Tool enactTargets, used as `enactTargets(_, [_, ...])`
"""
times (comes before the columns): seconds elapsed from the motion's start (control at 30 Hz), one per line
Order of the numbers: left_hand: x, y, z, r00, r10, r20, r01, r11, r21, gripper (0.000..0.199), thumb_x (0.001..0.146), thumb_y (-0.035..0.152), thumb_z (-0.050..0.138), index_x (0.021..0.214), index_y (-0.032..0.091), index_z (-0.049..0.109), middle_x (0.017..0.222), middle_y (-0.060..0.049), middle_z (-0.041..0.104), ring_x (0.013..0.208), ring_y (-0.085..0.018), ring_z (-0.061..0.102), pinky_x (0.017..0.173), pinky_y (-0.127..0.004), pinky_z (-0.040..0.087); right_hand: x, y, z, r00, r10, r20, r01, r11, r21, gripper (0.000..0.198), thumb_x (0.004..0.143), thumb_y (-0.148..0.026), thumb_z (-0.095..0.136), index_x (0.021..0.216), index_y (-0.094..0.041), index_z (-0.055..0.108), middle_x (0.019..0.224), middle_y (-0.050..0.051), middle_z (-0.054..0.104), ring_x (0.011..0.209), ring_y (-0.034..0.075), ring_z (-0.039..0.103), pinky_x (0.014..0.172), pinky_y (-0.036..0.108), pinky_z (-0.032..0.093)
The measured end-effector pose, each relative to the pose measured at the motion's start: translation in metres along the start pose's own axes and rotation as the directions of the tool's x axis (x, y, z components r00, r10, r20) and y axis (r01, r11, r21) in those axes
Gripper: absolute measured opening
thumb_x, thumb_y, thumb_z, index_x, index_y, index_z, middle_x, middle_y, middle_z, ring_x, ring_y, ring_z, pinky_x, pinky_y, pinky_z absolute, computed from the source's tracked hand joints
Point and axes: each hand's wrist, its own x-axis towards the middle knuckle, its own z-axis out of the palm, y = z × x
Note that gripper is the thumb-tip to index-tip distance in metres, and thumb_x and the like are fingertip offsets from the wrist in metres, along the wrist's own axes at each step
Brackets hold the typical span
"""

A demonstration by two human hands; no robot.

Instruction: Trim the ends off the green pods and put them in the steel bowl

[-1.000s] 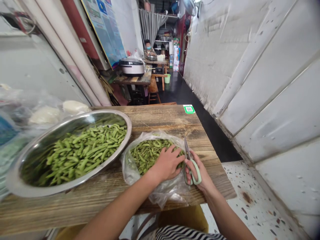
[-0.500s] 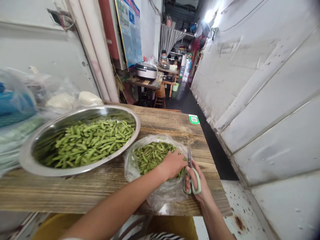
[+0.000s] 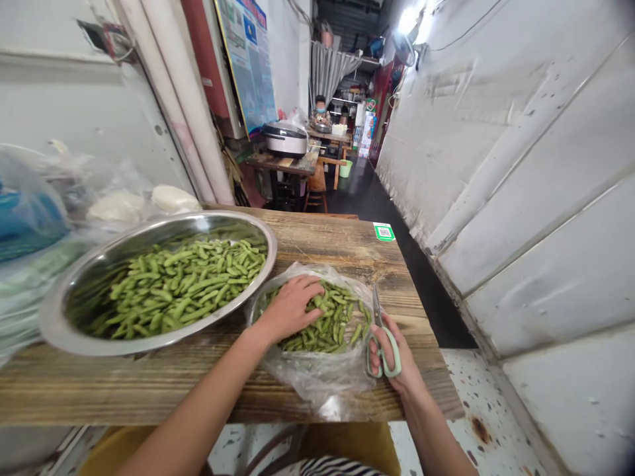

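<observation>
My left hand (image 3: 292,307) lies over green soybean pods (image 3: 330,324) in a clear plastic bag (image 3: 320,377). Its fingers are apart and slightly bent against the pods; what is under the palm is hidden. At the bag's right edge, my right hand (image 3: 404,357) grips scissors (image 3: 395,350) by their pale green handles, blades pointing away from me and close together. Left of the bag stands a wide steel basin (image 3: 57,330), holding a large heap of more pods (image 3: 183,284).
The wooden table (image 3: 149,393) carries plastic bags (image 3: 30,218) at the far left and a green QR-code card (image 3: 383,232) at its far right corner. Beyond are a second table with a pan-like appliance (image 3: 285,139), a stool and a person (image 3: 321,114). A wall (image 3: 536,218) runs along the right.
My left hand has moved left across the bag, from beside the scissors to the bag's left side. Part of the bag's right side now shows fewer pods. The right hand keeps the scissors.
</observation>
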Motion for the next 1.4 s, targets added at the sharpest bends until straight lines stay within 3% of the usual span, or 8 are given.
enactTargets(0.13, [-0.016, -0.006, 0.006, 0.994, -0.113, -0.012, 0.113, 0.994, -0.012, 0.037, 0.088, 0.043, 0.046, 0.118, 0.024, 0.055, 0.135, -0.008, 0.048, 0.125, -0.024, 0.043, 0.104, -0.044, 0.034, -0.001, 0.000, 0.001, 1.000, -0.004, -0.007, 0.004, 1.000, 0.002, 0.081, 0.074, -0.046, 0.070, 0.138, -0.026, 0.023, 0.052, -0.010, 0.050, 0.033, 0.008, 0.041, 0.029, 0.018, 0.038])
enactTargets(0.3, [-0.028, 0.000, 0.024, 0.952, -0.207, -0.227, 0.199, 0.978, -0.057, 0.031, 0.089, 0.033, 0.043, 0.114, 0.019, 0.057, 0.134, -0.012, 0.049, 0.126, -0.025, 0.042, 0.105, -0.045, 0.034, -0.004, -0.001, 0.004, 1.000, -0.011, -0.024, 0.012, 0.999, 0.030, 0.083, 0.072, -0.046, 0.071, 0.139, -0.025, 0.025, 0.051, -0.010, 0.050, 0.034, 0.008, 0.041, 0.030, 0.017, 0.037])
enactTargets(0.63, [-0.036, -0.022, 0.053, 0.920, -0.149, -0.363, 0.141, 0.989, -0.049, 0.031, 0.085, 0.026, 0.048, 0.114, 0.022, 0.059, 0.132, -0.011, 0.052, 0.122, -0.027, 0.048, 0.099, -0.051, 0.042, 0.003, 0.019, 0.010, 0.974, -0.124, -0.191, 0.114, 0.992, -0.060, 0.088, 0.069, -0.051, 0.070, 0.140, -0.018, 0.028, 0.044, -0.010, 0.046, 0.027, 0.009, 0.037, 0.025, 0.019, 0.034])
enactTargets(0.73, [-0.038, -0.025, 0.056, 0.917, -0.124, -0.380, 0.122, 0.992, -0.028, 0.032, 0.084, 0.026, 0.050, 0.114, 0.022, 0.060, 0.132, -0.011, 0.053, 0.122, -0.027, 0.049, 0.096, -0.050, 0.045, 0.000, 0.015, 0.019, 0.968, -0.234, -0.094, 0.214, 0.959, -0.186, 0.078, 0.074, -0.051, 0.066, 0.137, -0.016, 0.037, 0.043, -0.010, 0.043, 0.029, 0.009, 0.039, 0.029, 0.020, 0.037])
enactTargets(0.83, [-0.039, -0.028, 0.059, 0.918, -0.085, -0.389, 0.093, 0.996, 0.002, 0.033, 0.083, 0.024, 0.051, 0.115, 0.023, 0.060, 0.132, -0.011, 0.053, 0.121, -0.027, 0.050, 0.095, -0.049, 0.047, 0.003, 0.002, 0.035, 0.899, -0.418, 0.132, 0.436, 0.816, -0.379, 0.045, 0.082, -0.043, 0.060, 0.118, -0.015, 0.059, 0.057, 0.000, 0.059, 0.042, 0.012, 0.052, 0.043, 0.022, 0.047])
enactTargets(0.97, [-0.041, -0.038, 0.062, 0.914, -0.008, -0.407, 0.034, 0.998, 0.056, 0.036, 0.082, 0.021, 0.053, 0.117, 0.023, 0.059, 0.132, -0.011, 0.054, 0.120, -0.027, 0.051, 0.094, -0.046, 0.047, 0.018, -0.010, 0.056, 0.701, -0.581, 0.412, 0.705, 0.483, -0.518, 0.027, 0.080, -0.028, 0.059, 0.103, -0.016, 0.066, 0.081, 0.008, 0.070, 0.068, 0.018, 0.064, 0.064, 0.024, 0.053])
enactTargets(1.13, [-0.041, -0.042, 0.071, 0.887, 0.011, -0.462, 0.009, 0.999, 0.041, 0.036, 0.082, 0.021, 0.052, 0.117, 0.022, 0.059, 0.133, -0.012, 0.052, 0.121, -0.028, 0.049, 0.094, -0.046, 0.047, 0.040, 0.010, 0.054, 0.624, -0.656, 0.425, 0.744, 0.330, -0.581, 0.028, 0.078, -0.024, 0.057, 0.102, -0.014, 0.066, 0.083, 0.010, 0.071, 0.070, 0.019, 0.066, 0.068, 0.024, 0.053])
enactTargets(1.4, [-0.044, -0.034, 0.067, 0.888, -0.030, -0.459, 0.033, 0.999, -0.001, 0.037, 0.082, 0.020, 0.049, 0.118, 0.022, 0.058, 0.134, -0.012, 0.050, 0.123, -0.028, 0.046, 0.096, -0.047, 0.044, 0.047, 0.032, 0.054, 0.749, -0.565, 0.346, 0.645, 0.505, -0.574, 0.023, 0.077, -0.025, 0.060, 0.097, -0.017, 0.070, 0.077, 0.004, 0.072, 0.064, 0.016, 0.063, 0.061, 0.021, 0.052])
